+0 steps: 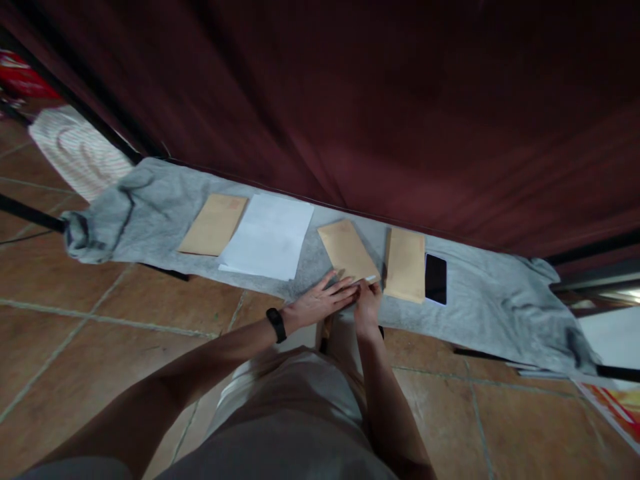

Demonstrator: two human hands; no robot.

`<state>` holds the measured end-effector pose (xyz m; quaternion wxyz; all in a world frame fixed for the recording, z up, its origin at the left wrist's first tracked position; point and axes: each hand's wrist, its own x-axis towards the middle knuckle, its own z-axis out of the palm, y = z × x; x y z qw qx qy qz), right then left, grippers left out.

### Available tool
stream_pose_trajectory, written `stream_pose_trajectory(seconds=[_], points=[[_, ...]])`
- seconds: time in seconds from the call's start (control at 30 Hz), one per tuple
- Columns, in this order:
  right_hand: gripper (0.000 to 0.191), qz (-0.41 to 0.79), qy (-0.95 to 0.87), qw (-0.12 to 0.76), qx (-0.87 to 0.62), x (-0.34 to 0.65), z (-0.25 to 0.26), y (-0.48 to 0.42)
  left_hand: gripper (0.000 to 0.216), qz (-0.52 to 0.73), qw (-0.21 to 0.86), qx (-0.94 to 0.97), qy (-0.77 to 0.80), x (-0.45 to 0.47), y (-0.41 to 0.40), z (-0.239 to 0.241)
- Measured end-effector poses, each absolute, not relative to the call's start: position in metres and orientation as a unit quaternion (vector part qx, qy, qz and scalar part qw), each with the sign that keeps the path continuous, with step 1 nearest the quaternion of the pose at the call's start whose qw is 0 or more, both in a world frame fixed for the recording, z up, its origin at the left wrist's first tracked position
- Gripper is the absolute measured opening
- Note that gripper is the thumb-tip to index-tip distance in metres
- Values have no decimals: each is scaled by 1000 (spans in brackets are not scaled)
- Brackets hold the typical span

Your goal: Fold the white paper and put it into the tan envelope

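Observation:
A brown paper envelope point(347, 247) lies at a slant on the grey cloth in front of me. A small strip of white point(371, 277) shows at its near edge. My left hand point(327, 297), with a dark band on the wrist, rests flat with fingers stretched over the envelope's near edge. Beside it, the fingers of my right hand point(368, 300) are closed at the near right corner of the same envelope; the fingertips are partly hidden. Just right of that is a pile of brown envelopes point(406, 265). To the left lies a stack of white paper point(270, 235).
Another brown envelope point(215, 225) lies left of the paper. A dark-screened phone point(436, 280) touches the right pile. The grey cloth point(490, 303) covers a long narrow surface. Behind it hangs a dark red curtain point(400, 120); tiled floor point(150, 347) lies in front.

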<state>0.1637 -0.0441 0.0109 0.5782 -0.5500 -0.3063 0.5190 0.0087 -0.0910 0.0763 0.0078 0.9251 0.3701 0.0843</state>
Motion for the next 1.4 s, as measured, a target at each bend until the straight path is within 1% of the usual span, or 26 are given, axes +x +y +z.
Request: stream_pose_trajectory(seconds=[0.1, 0.33, 0.47, 0.57, 0.7, 0.8, 1.03, 1.13, 1.27, 1.4], points=[[25, 522, -285, 580, -556, 160, 8, -40, 59, 71, 3, 919, 387, 13, -93, 72], [28, 548, -297, 562, -544, 160, 11, -46, 50, 62, -7, 913, 404, 12, -96, 69], [29, 567, -333, 497, -567, 167, 14, -45, 48, 65, -5, 908, 414, 9, -98, 62], [26, 579, -344, 447, -589, 173, 17, -39, 47, 81, -2, 906, 416, 5, -99, 55], [18, 586, -351, 404, -609, 180, 21, -35, 47, 92, -2, 901, 424, -1, -100, 49], [18, 590, -358, 382, -615, 183, 25, -37, 49, 106, 1, 901, 420, -5, -101, 48], [16, 592, -368, 348, -626, 183, 29, -41, 45, 168, 20, 873, 457, -3, -112, 40], [16, 591, -371, 339, -631, 183, 28, -40, 41, 229, 53, 830, 506, 4, -111, 37], [17, 592, -375, 324, -636, 182, 29, -37, 43, 306, 107, 754, 571, 15, -97, 36], [17, 585, -380, 306, -648, 181, 33, -36, 44, 316, 128, 728, 594, 22, -82, 32]])
